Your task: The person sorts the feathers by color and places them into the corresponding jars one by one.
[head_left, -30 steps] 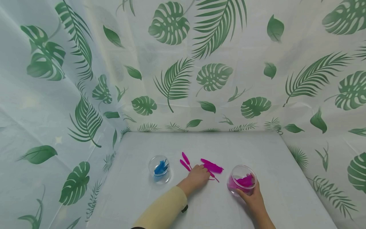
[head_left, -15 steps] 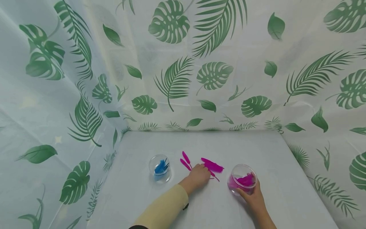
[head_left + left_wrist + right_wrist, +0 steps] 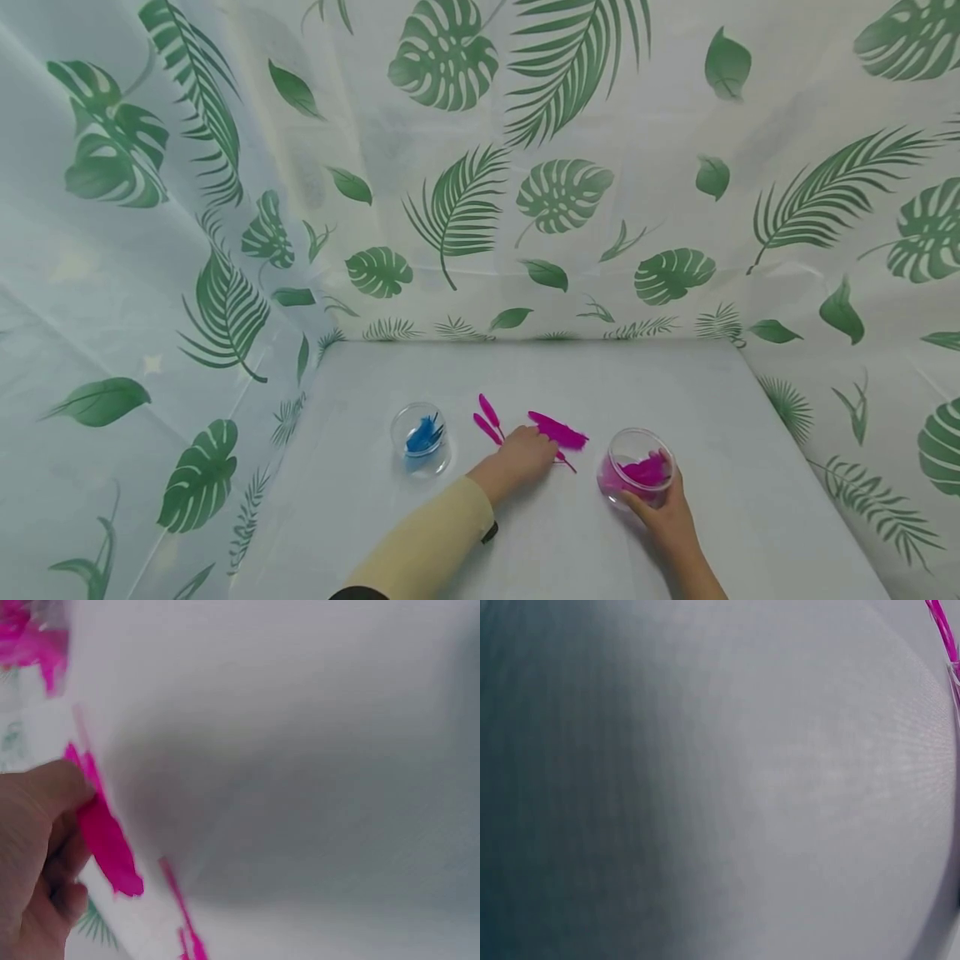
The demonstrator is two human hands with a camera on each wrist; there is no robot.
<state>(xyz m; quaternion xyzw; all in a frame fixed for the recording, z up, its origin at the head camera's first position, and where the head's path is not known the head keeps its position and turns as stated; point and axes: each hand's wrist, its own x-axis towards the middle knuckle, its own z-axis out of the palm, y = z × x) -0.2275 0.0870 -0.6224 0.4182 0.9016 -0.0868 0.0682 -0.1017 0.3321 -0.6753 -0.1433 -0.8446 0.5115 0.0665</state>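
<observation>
My left hand (image 3: 536,448) lies on the white table among loose pink feathers (image 3: 558,431). In the left wrist view its curled fingers (image 3: 52,855) pinch one pink feather (image 3: 105,844) against the table. Two more pink feathers (image 3: 487,419) lie just left of the hand. My right hand (image 3: 660,510) grips the near side of a clear cup (image 3: 637,475) holding pink feathers. The right wrist view shows only blurred white table and a sliver of pink feather (image 3: 943,630) at the top right.
A second clear cup (image 3: 422,437) with blue feathers stands to the left of the left hand. Leaf-printed white sheeting (image 3: 465,208) walls the table on the left, back and right. White table surface (image 3: 562,542) stretches toward me.
My left hand has crept slightly right onto the pink feathers. The right hand and its cup stay where they were.
</observation>
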